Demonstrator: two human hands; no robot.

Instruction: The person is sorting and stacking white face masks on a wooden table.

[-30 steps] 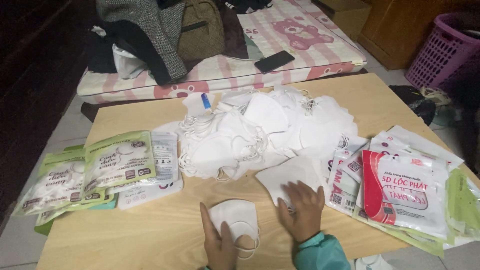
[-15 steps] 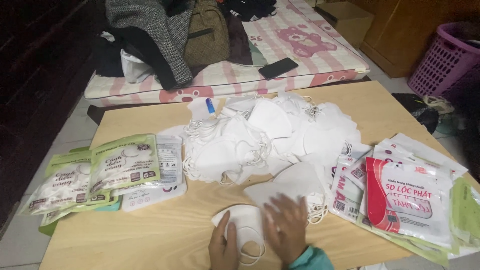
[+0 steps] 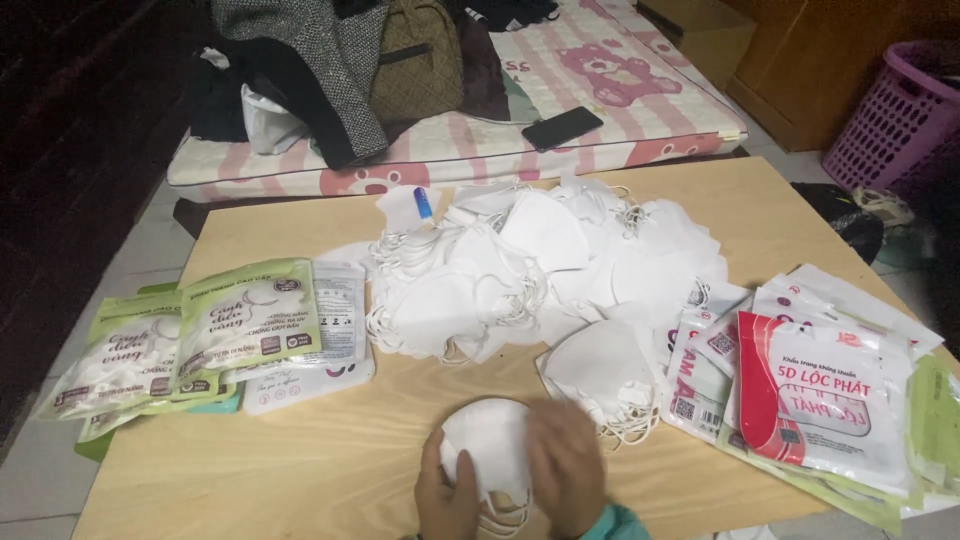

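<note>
Head view: left hand [image 3: 443,495] and right hand [image 3: 566,468] both clasp a small stack of white masks [image 3: 490,440] on the near table edge [image 3: 330,470]; loose ear loops [image 3: 500,520] dangling below the grip could snag, skewing the stack.
</note>
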